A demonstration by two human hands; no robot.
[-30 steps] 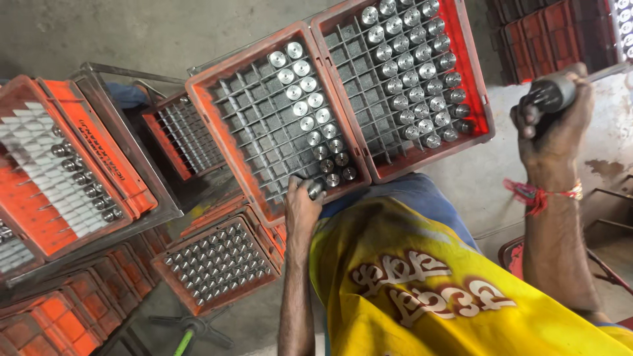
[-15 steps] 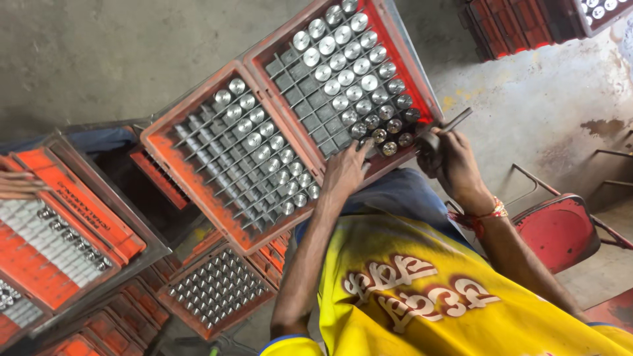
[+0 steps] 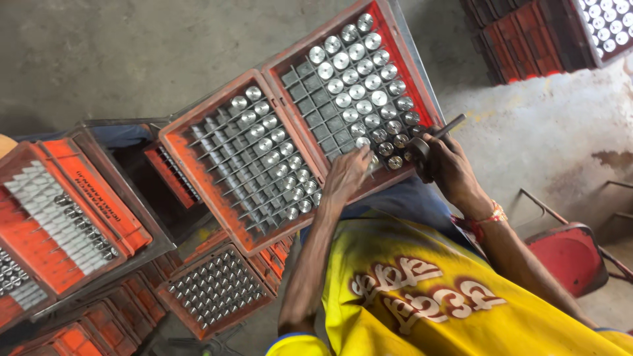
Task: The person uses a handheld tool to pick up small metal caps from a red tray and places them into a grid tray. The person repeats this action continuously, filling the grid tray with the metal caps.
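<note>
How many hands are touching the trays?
2: the left hand rests on the right-hand orange tray, and the right hand holds a dark tool at its near edge.

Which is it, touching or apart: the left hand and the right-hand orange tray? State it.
Touching. The head view shows the left hand lying flat on the near edge of the right-hand orange tray, fingers over its metal cylinders, no gap visible.

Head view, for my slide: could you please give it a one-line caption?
Left hand rests on an orange tray of metal cylinders; right hand grips a dark metal rod.
</note>
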